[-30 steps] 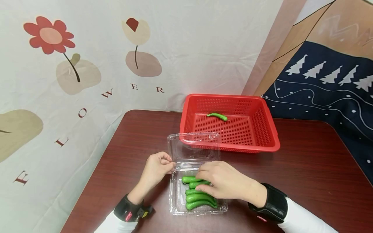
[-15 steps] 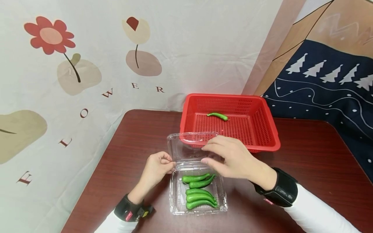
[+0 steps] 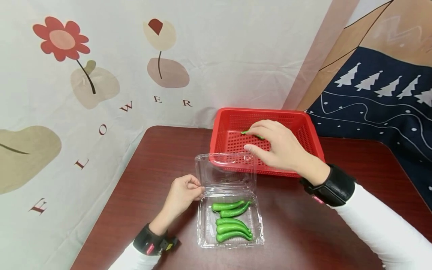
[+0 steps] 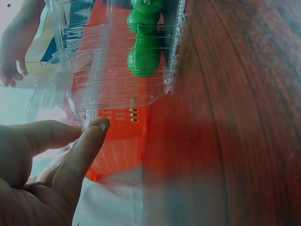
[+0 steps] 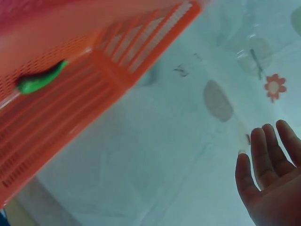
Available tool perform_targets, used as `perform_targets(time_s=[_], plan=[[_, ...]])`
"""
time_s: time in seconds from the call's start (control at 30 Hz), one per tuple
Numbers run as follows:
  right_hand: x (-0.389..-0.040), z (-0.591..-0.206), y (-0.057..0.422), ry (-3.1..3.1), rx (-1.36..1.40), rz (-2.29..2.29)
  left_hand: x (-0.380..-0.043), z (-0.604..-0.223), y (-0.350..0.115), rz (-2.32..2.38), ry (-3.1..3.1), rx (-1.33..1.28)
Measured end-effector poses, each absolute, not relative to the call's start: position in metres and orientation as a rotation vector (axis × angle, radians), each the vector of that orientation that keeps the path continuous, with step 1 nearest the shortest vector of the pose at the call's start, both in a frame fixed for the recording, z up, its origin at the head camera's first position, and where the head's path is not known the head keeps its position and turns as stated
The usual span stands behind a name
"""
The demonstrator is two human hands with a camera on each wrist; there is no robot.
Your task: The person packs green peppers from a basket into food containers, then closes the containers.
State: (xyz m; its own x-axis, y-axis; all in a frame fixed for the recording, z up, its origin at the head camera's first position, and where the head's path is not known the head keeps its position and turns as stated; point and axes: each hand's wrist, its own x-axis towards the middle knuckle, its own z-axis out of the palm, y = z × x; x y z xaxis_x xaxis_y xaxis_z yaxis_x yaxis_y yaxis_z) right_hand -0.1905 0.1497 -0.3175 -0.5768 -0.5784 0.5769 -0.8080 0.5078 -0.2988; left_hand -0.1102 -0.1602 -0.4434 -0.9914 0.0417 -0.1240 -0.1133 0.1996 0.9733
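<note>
My left hand (image 3: 182, 193) pinches the hinge edge of a clear plastic clamshell container (image 3: 206, 225) between thumb and forefinger; the left wrist view shows the same pinch close up. Several green chili peppers (image 3: 233, 228) lie side by side in the container's base, and its lid stands raised toward the basket. Over the red plastic basket (image 3: 317, 150) my right hand (image 3: 278, 144) hangs with fingers spread and nothing between them. One green pepper (image 5: 40, 81) lies on the basket floor, partly covered by the right hand in the head view.
The dark red wooden table (image 3: 152, 157) carries both containers, the basket standing right behind the clamshell lid. A white printed cloth (image 3: 219, 56) hangs behind the table, and a dark blue one (image 3: 371, 112) at the right.
My right hand has left the peppers in the clamshell and moved up past the lid to above the basket. The left hand keeps its pinch in place.
</note>
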Motion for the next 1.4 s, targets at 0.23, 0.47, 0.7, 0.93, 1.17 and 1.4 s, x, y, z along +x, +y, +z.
perform_targets(time_s=[0.23, 0.47, 0.7, 0.93, 1.17, 1.4], plan=[[-0.22, -0.318, 0.155, -2.575, 1.06, 0.717, -0.111, -0.446, -0.162, 1.892, 2.352, -0.073], [-0.251, -0.321, 0.155, -2.828, 0.97, 0.626, -0.111, -0.447, -0.162, 1.894, 2.355, -0.057], [-0.284, -0.327, 0.157, -2.969, 0.924, 0.578, -0.111, -0.444, -0.161, 1.906, 2.337, -0.059], [-0.31, -0.34, 0.159, -3.079, 0.894, 0.494, -0.111, -0.443, -0.16, 1.914, 2.341, -0.084], [-0.325, -0.356, 0.162, -3.169, 0.825, 0.457, -0.111, -0.442, -0.16, 1.899, 2.351, -0.078], [-0.341, -0.38, 0.167, -3.264, 0.767, 0.25, -0.112, -0.443, -0.161, 1.89, 2.354, -0.076]])
